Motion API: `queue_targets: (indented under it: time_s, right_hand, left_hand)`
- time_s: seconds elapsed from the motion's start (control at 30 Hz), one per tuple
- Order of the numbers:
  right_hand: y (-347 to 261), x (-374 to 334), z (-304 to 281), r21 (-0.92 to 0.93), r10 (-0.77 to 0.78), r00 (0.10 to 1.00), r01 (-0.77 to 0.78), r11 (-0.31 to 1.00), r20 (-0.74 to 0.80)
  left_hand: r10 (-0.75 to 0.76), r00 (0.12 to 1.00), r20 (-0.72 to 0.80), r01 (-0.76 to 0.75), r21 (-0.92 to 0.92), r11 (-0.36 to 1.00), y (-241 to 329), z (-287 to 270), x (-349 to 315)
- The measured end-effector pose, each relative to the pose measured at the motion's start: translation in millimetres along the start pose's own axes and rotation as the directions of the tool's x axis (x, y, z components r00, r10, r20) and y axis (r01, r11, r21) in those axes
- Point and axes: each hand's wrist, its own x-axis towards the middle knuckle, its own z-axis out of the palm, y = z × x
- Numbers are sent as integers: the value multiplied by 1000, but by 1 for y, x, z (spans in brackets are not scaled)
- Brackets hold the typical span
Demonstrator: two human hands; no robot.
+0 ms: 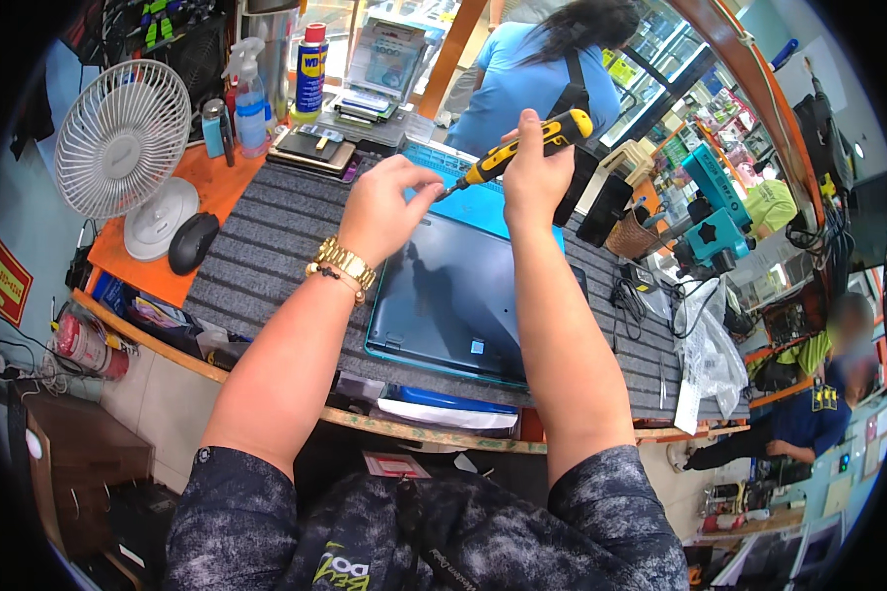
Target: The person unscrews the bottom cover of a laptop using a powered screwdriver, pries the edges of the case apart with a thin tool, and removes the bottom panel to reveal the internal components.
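Observation:
A dark laptop (448,305) lies underside up on the striped grey mat in front of me, with a blue edge along its side. My right hand (539,182), closed, grips a yellow and black screwdriver (490,165), tilted so its tip points down and left. My left hand (389,205) is closed, its thumb and forefinger pinched by the screwdriver's tip. Whatever sits between those fingers is too small to make out. Both hands are over the laptop's far side, where a bright blue repair mat (478,209) shows.
Left stand a white fan (123,143), a black mouse (194,243) and a spray bottle (250,103). A blue and yellow spray can (310,74) is behind stacked phones (310,153). At right are a teal microscope (715,212), cables and a plastic bag (719,340). Two other people are nearby.

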Motion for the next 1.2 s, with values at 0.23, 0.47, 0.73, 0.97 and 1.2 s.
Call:
queue_targets:
  time_s: [0.23,0.47,0.73,0.97,1.2]
  right_hand:
    - [4,7,-10,-148,-74,997,75,986,8]
    - [29,15,-39,-280,-70,998,67,958,-2]
    - [22,6,-33,-312,-69,996,81,947,51]
    - [7,1,-22,-379,-138,970,207,902,202]
    - [-2,-4,-22,-383,-86,972,167,909,218]
  left_hand:
    - [-103,991,85,99,51,994,-11,0,-3]
    - [-136,944,301,19,361,932,-8,10,-19]
    - [-175,931,321,62,333,941,-11,9,-17]
    - [-56,946,318,-48,313,949,-15,18,-17]
    - [-36,938,346,-63,271,961,-30,19,-16]
